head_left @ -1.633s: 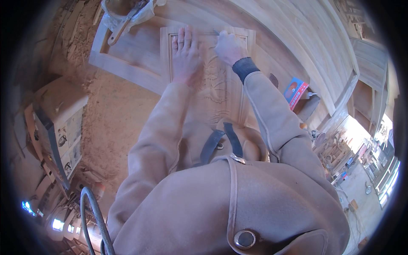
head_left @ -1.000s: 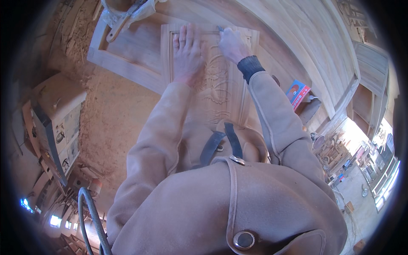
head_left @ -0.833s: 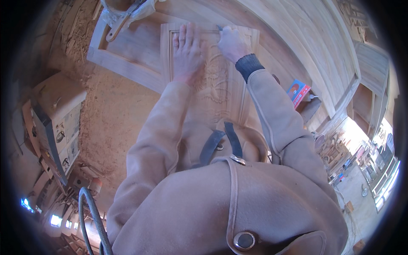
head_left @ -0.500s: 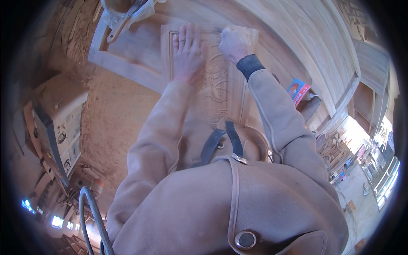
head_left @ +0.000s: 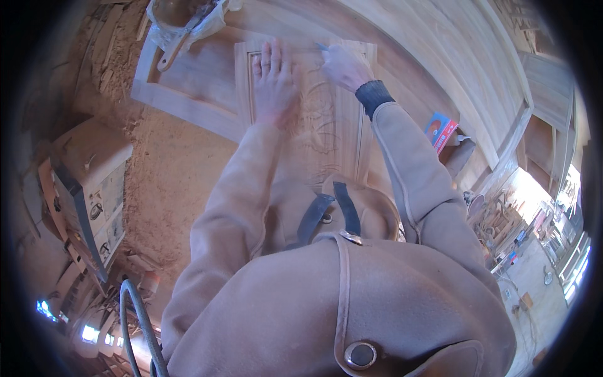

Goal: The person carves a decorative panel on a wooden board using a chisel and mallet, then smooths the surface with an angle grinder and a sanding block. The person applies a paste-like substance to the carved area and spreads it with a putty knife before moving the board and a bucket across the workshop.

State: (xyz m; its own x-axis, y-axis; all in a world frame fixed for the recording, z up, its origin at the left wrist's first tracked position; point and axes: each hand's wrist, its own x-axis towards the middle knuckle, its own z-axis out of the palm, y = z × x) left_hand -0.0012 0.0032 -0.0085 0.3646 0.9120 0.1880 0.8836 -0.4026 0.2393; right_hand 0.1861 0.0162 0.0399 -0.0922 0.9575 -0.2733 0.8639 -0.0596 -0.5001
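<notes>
A carved wooden panel (head_left: 321, 141) with a raised frame and relief pattern lies in front of my body. My left hand (head_left: 276, 88) rests flat on its left part, fingers stretched toward the far edge. Close to the far right corner, my right hand (head_left: 347, 68) is closed around a thin blue piece (head_left: 322, 47). Only its small end shows past my fingers, so its kind cannot be made out. That end is at the panel's far edge.
Beneath the panel lies a larger wooden frame (head_left: 195, 105). A plastic-lined bowl (head_left: 213, 22) with a wooden-handled brush (head_left: 168, 58) stands far left. At right are a blue-and-red box (head_left: 440, 133) and long boards (head_left: 465, 69). A dusty cabinet (head_left: 94, 157) stands left.
My right hand has shifted slightly right, and more of the blue piece shows. My left hand stays flat on the panel. The view has shifted a little.
</notes>
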